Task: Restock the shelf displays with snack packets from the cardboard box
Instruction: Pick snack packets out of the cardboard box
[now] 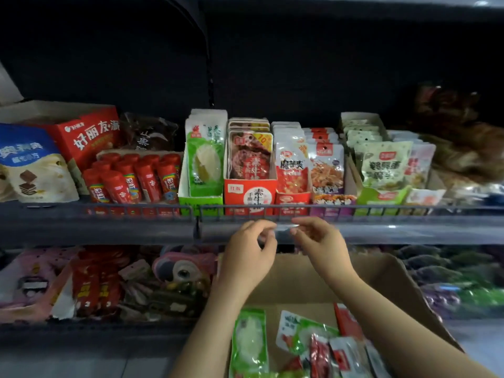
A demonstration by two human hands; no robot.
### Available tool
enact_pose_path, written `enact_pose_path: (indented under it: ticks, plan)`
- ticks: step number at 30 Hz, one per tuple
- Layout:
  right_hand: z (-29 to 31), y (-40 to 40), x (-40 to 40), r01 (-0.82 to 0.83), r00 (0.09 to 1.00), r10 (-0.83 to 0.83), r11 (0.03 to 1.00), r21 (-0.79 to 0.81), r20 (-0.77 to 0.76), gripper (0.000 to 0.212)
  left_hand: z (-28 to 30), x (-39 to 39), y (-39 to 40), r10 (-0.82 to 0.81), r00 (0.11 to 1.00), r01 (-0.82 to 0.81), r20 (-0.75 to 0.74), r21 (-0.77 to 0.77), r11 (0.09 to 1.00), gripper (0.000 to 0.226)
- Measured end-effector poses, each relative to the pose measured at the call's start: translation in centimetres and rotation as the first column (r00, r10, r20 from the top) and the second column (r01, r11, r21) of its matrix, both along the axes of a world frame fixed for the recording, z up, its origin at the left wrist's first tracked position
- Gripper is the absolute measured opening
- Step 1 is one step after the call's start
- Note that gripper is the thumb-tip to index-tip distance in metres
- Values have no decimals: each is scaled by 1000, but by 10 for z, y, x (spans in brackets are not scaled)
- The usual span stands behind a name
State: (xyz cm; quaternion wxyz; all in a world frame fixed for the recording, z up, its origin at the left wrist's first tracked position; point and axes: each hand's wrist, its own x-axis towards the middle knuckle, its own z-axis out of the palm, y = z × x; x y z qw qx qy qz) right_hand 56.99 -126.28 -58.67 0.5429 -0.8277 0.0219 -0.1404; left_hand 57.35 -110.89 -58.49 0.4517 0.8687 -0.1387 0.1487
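Hands are meeting at the shelf rail (354, 210): my left hand (249, 255) and right hand (317, 241) are pinching something small and clear between them. Snack packets (249, 342) are lying lengthwise below in the cardboard box (392, 282), nearer my left.

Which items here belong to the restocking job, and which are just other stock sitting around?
Job:
cardboard box
loose green packet in the box
green display tray
red display tray
left hand and right hand, pinching something small and clear at the shelf rail

Lying about:
blue wafer bag
red tubes
red pie box
lower-shelf goods
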Motion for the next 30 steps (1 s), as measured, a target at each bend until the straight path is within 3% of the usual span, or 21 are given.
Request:
enact_pose_path:
  ticks: [3, 8, 13, 15, 21, 25, 30]
  plan:
    - [-32, -20, -12, 37, 993, -38, 999, -8, -110, 14, -24, 2, -21, -60, 978, 73, -201, 56, 996, 18]
    - [-82, -43, -27, 60, 962, -81, 994, -88, -261, 12, -61, 3, -49, -151, 866, 233, -477, 115, 966, 23]
    - [-128, -59, -34, 20, 896, -80, 990, -140, -436, 7, -101, -3, -60, -127, 727, 382, -675, 244, 891, 35]
    - [-146, -63, -34, -73, 858, -44, 976, -206, -512, 12, -119, -7, -59, -90, 664, 406, -742, 257, 877, 35]
    - [-190, -78, -32, -405, 740, 55, 832, -379, -670, 39, -160, -19, -54, 12, 507, 435, -862, 268, 859, 50]
    - [-207, -82, -22, -432, 752, 38, 783, -448, -659, 45, -174, -20, -52, 29, 500, 344, -865, 230, 910, 37]
    - [-222, -81, -13, -342, 773, -21, 828, -444, -634, 37, -183, -17, -52, 35, 485, 173, -874, 135, 976, 27]
